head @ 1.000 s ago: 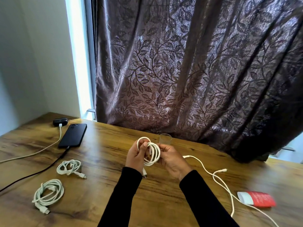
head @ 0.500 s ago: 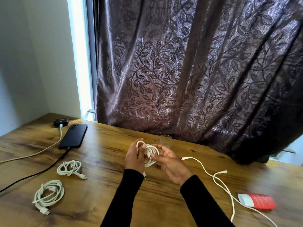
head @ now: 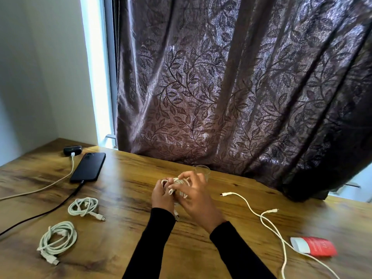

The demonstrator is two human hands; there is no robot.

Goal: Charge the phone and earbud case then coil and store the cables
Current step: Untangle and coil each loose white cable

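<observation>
Coiling step in hand: white cable [head: 179,187] bundled at table centre, gripped by left hand [head: 162,196], right hand [head: 196,195] apparently pinching its loops, phone [head: 88,167] at ten o'clock; next, tuck end, set down.

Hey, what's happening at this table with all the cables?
A person is winding a white cable into a coil, gripping it with the left hand while the right hand wraps it. The phone and earbud case sit plugged in at the far left. Two coiled cables lie on the table, and a loose cable waits at the right.
</observation>
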